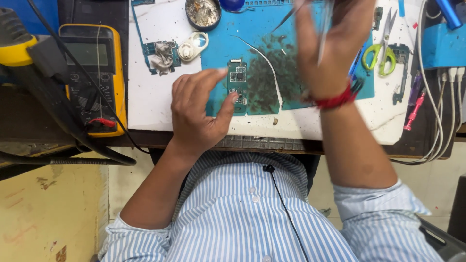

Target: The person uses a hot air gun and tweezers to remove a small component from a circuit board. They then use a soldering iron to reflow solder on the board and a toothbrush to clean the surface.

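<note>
Workbench clutter covers a white surface [150,97] with a stained blue mat [262,43] laid over its middle, and below its front edge the floor shows pale yellow on one side and whitish on the other. On the mat lies a small narrow circuit board [237,83], upright as seen from above. The left hand [199,114] rests beside it, fingers loosely spread, with the thumb tip touching the board's lower edge and the forefinger stretched toward its top. The right hand [326,41] is raised above the mat and blurred by motion; it grips thin metal tweezers [324,36], though how the fingers close round them is hard to make out, and the top of the hand is cut off by the frame. A red thread band [336,101] circles that wrist. A white wire [264,60] curves across the mat between the board and the right wrist. Off to the left sits a yellow multimeter [94,73], partly crossed by a dark cable. Near the top are a round tin [203,13] of greyish residue, a small white loupe [192,46] and another blue board [162,56]. Green-handled scissors [381,51] lie to the right, near white cables [439,97].
</note>
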